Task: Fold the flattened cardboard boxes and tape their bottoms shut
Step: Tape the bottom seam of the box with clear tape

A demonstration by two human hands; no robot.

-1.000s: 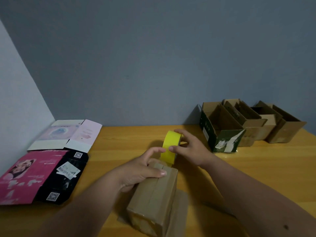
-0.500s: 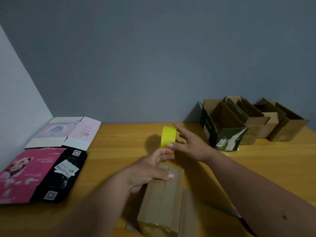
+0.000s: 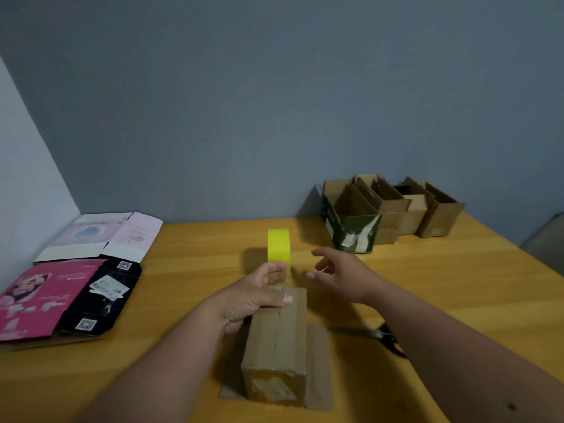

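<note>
Nearest us, the brown folded cardboard box (image 3: 276, 343) lies bottom-up on the wooden counter (image 3: 457, 300), its 2 bottom flaps meeting along a centre seam and its other flaps spread flat beneath it. Our left hand (image 3: 254, 296) rests on the box's far end, thumb laid across the seam, while its fingers curl up to the lower edge of the yellow roll of tape (image 3: 278, 245); we cannot tell whether that grip actually closes on the roll. The roll stands on edge just beyond the box. Our right hand (image 3: 341, 273) hovers beside it, released, fingers spread. Grey scissors (image 3: 370, 334) lie under the right forearm. Farther left lie flattened pink and black printed cartons (image 3: 61, 294); far right stand 4 open-topped assembled boxes (image 3: 393, 209).
</note>
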